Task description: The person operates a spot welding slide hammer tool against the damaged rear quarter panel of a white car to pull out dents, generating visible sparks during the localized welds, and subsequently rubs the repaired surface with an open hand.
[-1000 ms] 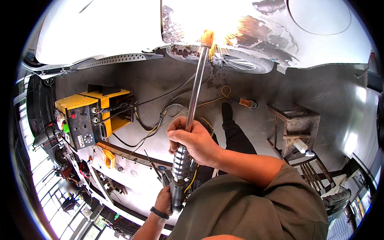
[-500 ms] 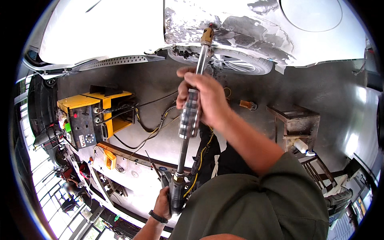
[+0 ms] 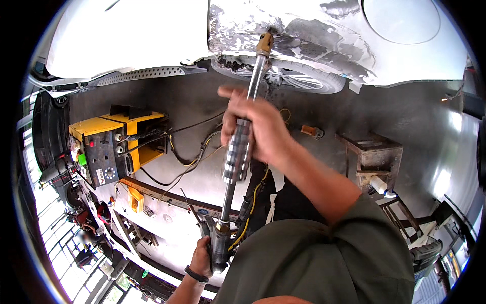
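A slide hammer dent puller point(image 3: 257, 76) with a chrome shaft runs from near my body up to a white car's side panel point(image 3: 298, 38). Its brass-coloured tip touches or nearly touches a bare, scuffed metal patch above the wheel arch. My right hand point(image 3: 260, 126), blurred by motion, is closed around the ridged sliding weight point(image 3: 237, 154) near its upper end, index finger partly stretched out. Down at the lower end, my left hand point(image 3: 202, 258) is wrapped around the black handle point(image 3: 220, 248); some of its fingers are hidden.
A yellow and black welding machine point(image 3: 104, 147) stands at left, its dark cables point(image 3: 172, 177) trailing over the floor. An orange angle grinder point(image 3: 312, 131) lies right of the tool. Farther right is a worn stool point(image 3: 372, 152) with a white bottle point(image 3: 378, 184) beside it.
The sliding weight and my right hand have shifted slightly down the shaft toward the handle. My left hand keeps its hold, and the tip remains at the scuffed patch.
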The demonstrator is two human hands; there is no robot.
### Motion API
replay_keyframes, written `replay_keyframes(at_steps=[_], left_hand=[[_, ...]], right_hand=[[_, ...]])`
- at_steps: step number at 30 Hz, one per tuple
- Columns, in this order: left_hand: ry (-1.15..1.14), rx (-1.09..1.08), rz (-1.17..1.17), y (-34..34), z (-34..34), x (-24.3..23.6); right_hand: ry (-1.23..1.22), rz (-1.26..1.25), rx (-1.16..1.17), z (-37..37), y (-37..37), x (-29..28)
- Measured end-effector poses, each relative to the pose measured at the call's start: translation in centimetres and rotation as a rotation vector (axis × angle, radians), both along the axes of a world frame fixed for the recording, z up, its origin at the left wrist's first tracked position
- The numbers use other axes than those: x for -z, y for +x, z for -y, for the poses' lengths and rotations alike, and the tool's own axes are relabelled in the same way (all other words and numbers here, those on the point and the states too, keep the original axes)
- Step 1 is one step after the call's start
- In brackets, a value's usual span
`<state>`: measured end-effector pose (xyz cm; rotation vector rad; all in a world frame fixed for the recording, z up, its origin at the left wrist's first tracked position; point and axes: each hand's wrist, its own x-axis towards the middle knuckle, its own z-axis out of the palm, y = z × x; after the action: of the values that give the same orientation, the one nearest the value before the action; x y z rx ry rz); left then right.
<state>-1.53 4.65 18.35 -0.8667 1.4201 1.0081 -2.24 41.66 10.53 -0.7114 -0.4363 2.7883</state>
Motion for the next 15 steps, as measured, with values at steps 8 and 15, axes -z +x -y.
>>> replay_keyframes(at_steps=[8, 15], left_hand=[[-0.01, 0.031, 0.046, 0.0, 2.5, 2.0], [0.053, -0.081, 0.064, 0.3, 0.1, 1.8]], right_hand=[[-0.08, 0.038, -0.127, 11.1, 4.7, -1.1], [-0.062, 0.043, -0.088, 9.2, 3.8, -0.3]])
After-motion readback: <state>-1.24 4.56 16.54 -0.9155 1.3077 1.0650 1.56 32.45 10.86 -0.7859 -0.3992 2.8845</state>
